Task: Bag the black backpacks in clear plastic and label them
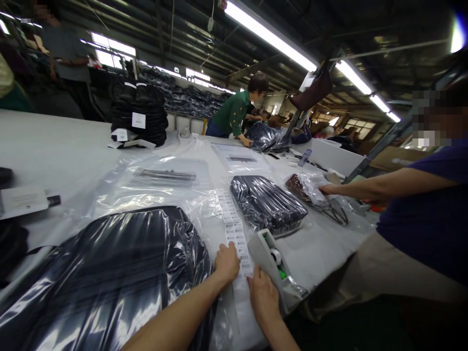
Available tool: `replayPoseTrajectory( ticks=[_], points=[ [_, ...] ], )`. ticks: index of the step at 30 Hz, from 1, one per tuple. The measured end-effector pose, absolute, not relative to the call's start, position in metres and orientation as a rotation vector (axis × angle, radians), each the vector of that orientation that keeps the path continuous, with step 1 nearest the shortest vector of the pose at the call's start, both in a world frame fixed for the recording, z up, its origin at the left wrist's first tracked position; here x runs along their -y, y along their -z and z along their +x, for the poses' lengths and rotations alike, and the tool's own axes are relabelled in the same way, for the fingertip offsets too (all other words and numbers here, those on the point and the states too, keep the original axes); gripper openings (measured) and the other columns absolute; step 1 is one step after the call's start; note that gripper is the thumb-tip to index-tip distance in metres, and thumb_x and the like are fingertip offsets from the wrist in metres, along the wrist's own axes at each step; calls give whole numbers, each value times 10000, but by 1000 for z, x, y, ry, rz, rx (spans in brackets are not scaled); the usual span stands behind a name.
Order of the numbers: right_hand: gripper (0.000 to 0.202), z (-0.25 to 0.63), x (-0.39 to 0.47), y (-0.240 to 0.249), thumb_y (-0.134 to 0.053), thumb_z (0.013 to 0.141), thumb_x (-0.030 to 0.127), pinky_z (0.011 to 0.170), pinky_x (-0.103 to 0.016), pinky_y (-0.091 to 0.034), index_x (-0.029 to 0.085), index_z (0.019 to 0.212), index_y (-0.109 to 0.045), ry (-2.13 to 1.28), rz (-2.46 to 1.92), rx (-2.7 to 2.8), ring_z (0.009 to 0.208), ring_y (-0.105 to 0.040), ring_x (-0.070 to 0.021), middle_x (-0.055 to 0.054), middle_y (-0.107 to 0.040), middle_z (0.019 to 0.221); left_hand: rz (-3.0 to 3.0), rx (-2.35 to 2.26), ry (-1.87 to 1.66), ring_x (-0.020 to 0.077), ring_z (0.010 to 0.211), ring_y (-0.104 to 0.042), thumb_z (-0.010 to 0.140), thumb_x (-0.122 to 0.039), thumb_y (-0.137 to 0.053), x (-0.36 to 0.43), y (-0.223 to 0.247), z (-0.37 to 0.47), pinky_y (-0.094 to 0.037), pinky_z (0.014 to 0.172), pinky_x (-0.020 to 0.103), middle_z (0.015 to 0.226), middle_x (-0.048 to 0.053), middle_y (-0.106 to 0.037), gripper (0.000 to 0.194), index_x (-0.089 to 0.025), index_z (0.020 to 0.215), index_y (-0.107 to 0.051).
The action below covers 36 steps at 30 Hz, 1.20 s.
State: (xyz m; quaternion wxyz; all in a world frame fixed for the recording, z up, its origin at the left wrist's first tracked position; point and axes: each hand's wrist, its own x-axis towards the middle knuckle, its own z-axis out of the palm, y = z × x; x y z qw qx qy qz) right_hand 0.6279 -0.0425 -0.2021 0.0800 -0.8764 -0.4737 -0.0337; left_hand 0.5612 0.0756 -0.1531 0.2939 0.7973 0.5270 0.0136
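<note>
A long white strip of barcode labels (236, 231) runs along the table in front of me. My left hand (226, 263) is on its left edge, fingers curled and pressed together on the strip. My right hand (263, 295) lies at the strip's right edge, thumb and fingers slightly apart with nothing visible in them. Just beyond the right hand stands a grey tape dispenser (261, 246) with a white and green core. To the left, beside my left forearm, a large dark padded item in clear plastic (120, 263) covers much of the table.
A smaller plastic-wrapped dark bag (268, 202) lies past the dispenser. Flat clear plastic bags (164, 178) spread behind. A stack of black bags with tags (139, 112) stands at the back. A co-worker's hand (329, 189) at right touches a plastic-wrapped brown item; another person (230, 114) bends over the far end.
</note>
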Motion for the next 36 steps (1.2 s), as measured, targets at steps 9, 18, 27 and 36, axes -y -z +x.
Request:
replayPoseTrajectory(
  ticks=[9, 18, 27, 36],
  points=[
    [304, 620, 35, 193, -347, 914, 228, 702, -332, -471, 98, 1082, -565, -259, -2684, 1206, 843, -650, -261, -157, -647, 947, 1833, -1282, -229, 214, 820, -619, 649, -1, -555, -88, 169, 552, -429, 641, 243, 843, 63, -599, 476, -161, 1052, -362],
    [507, 642, 28, 179, -552, 764, 445, 715, -362, -504, 164, 1158, -401, -866, -1588, 629, 786, -658, -241, -88, -688, 864, 1557, -861, -532, 91, 525, -528, 689, -85, -468, -103, 144, 523, -408, 505, 187, 721, -73, -541, 469, -253, 1073, -258],
    [370, 658, 18, 155, -699, 678, 346, 646, -269, -454, 178, 951, -516, -1096, -1365, 766, 696, -622, -164, -18, -657, 766, 1376, -799, -528, 83, 547, -511, 686, -278, -550, -104, 147, 507, -426, 510, 202, 670, -60, -460, 184, -181, 837, -508],
    [497, 664, 6, 156, -712, 672, 301, 645, -263, -460, 167, 1107, -512, -1075, -1372, 746, 696, -622, -155, 5, -650, 739, 1358, -757, -449, 198, 888, -607, 493, -82, -762, -90, 148, 514, -492, 762, 276, 1083, 79, -627, 766, -157, 1204, -487]
  ],
)
